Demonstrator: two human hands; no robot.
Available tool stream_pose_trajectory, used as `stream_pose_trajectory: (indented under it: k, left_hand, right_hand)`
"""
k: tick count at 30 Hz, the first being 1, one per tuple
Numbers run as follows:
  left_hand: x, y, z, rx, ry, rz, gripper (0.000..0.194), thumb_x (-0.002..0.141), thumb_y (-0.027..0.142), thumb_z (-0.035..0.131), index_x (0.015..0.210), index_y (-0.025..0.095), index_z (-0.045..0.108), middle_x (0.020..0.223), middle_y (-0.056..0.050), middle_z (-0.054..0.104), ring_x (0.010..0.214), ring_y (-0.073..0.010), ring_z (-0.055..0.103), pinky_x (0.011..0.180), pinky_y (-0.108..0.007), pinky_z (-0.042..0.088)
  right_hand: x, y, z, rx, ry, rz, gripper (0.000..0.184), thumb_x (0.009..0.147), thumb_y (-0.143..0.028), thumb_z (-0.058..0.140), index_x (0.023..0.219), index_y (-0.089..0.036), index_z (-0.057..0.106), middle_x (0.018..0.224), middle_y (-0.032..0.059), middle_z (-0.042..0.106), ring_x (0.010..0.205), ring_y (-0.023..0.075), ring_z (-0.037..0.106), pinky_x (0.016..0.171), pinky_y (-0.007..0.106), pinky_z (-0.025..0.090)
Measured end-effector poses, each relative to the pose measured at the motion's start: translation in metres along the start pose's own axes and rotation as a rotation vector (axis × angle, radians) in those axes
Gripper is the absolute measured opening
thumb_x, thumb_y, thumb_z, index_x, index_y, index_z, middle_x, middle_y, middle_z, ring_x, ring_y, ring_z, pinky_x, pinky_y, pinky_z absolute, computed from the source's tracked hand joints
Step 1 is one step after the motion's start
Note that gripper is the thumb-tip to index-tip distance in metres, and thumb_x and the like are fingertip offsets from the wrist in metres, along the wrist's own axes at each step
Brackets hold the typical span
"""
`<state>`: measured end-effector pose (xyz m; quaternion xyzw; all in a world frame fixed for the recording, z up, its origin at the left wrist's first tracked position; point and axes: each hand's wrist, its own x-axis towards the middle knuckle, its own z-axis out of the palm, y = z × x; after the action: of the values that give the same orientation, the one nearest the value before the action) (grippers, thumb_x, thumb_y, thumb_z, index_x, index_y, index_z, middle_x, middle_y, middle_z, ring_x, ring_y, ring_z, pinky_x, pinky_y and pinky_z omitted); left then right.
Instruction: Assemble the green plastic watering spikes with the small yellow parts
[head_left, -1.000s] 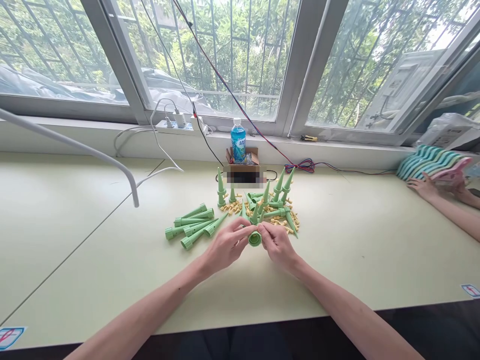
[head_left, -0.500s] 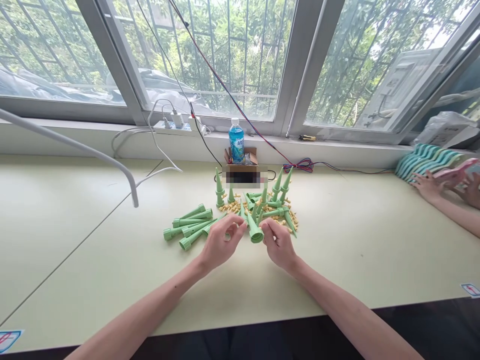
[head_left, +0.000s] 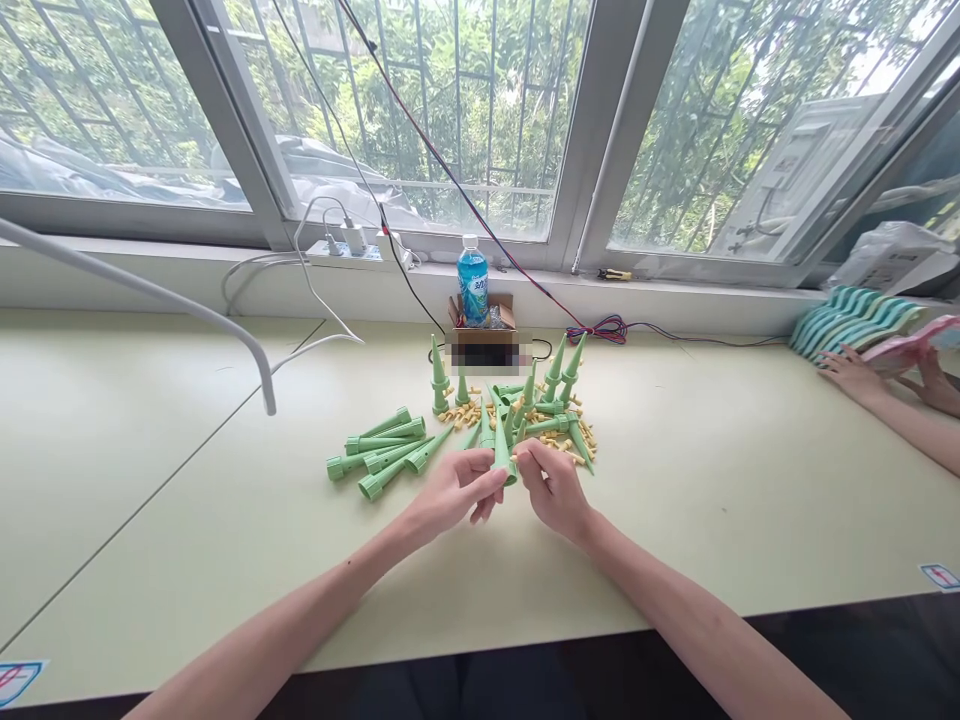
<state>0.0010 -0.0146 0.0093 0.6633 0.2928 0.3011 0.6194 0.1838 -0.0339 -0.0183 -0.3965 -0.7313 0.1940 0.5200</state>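
Note:
A hollow green plastic cone spike (head_left: pixel 502 445) is in my left hand (head_left: pixel 457 490), its thumb and fingers closed around the wide open end and the tip pointing away. My right hand (head_left: pixel 553 485) is closed beside that wide end, pinching what looks like a small yellow peg against the cone's side; the fingers mostly hide it. Just beyond my hands, green cones stand and lie among many loose yellow pegs (head_left: pixel 461 412). To the left of my left hand lies a loose group of green cones (head_left: pixel 386 455).
A blue drink bottle (head_left: pixel 472 285) stands in a small cardboard box (head_left: pixel 501 338) at the back. A white tube (head_left: pixel 187 300) reaches over the table's left side. At far right, another person's hands (head_left: pixel 855 378) touch a row of teal hangers (head_left: pixel 840 325). Cables run along the sill.
My left hand let go of the cone, moved off a little to the left, then took hold again lower down. The cone's open end has tipped downward. My right hand has stayed almost in place.

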Motion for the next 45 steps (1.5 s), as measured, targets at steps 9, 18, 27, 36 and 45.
stream_pose_trajectory:
  k: [9, 18, 27, 36, 45]
  left_hand:
    - [0.000, -0.001, 0.001, -0.158, -0.040, 0.001, 0.036, 0.092, 0.044, 0.062, 0.074, 0.015, 0.051, 0.060, -0.001, 0.061, 0.046, -0.0090, 0.054, 0.046, -0.022, 0.040]
    - [0.002, -0.003, 0.001, -0.199, -0.059, -0.044, 0.044, 0.094, 0.053, 0.056, 0.074, 0.014, 0.053, 0.058, -0.001, 0.058, 0.045, -0.0098, 0.053, 0.042, -0.021, 0.037]
    - [0.000, 0.001, -0.001, 0.108, -0.001, 0.015, 0.041, 0.088, 0.049, 0.063, 0.068, 0.016, 0.048, 0.055, 0.003, 0.052, 0.046, -0.0086, 0.050, 0.045, -0.021, 0.037]
    - [0.001, -0.011, -0.004, 0.641, 0.085, 0.354, 0.024, 0.091, 0.032, 0.059, 0.073, 0.017, 0.052, 0.066, 0.001, 0.049, 0.058, -0.0108, 0.045, 0.053, -0.024, 0.040]
    - [0.000, -0.016, -0.005, 0.749, 0.097, 0.413, 0.019, 0.092, 0.024, 0.057, 0.075, 0.018, 0.050, 0.071, 0.000, 0.053, 0.060, -0.0122, 0.048, 0.054, -0.025, 0.039]
  right_hand:
    - [-0.001, 0.002, 0.000, -0.017, -0.010, 0.008, 0.037, 0.106, -0.038, 0.030, 0.077, -0.021, 0.045, 0.060, -0.0038, 0.041, 0.051, 0.0114, 0.037, 0.052, 0.025, 0.031]
    - [0.001, 0.001, -0.001, -0.078, -0.020, -0.027, 0.045, 0.106, -0.044, 0.028, 0.069, -0.021, 0.041, 0.061, -0.0012, 0.043, 0.053, 0.0125, 0.038, 0.053, 0.026, 0.032]
    - [-0.004, 0.001, 0.001, -0.082, -0.037, 0.015, 0.044, 0.106, -0.043, 0.029, 0.068, -0.022, 0.034, 0.058, -0.0032, 0.036, 0.051, 0.0121, 0.031, 0.051, 0.027, 0.026]
    - [0.000, 0.000, 0.002, -0.039, -0.085, 0.120, 0.043, 0.104, -0.038, 0.033, 0.064, -0.021, 0.034, 0.056, -0.0026, 0.037, 0.050, 0.0118, 0.034, 0.051, 0.027, 0.027]
    - [0.002, -0.002, 0.004, 0.016, -0.097, 0.167, 0.044, 0.103, -0.039, 0.034, 0.062, -0.021, 0.030, 0.055, -0.0034, 0.033, 0.050, 0.0111, 0.030, 0.050, 0.028, 0.025]
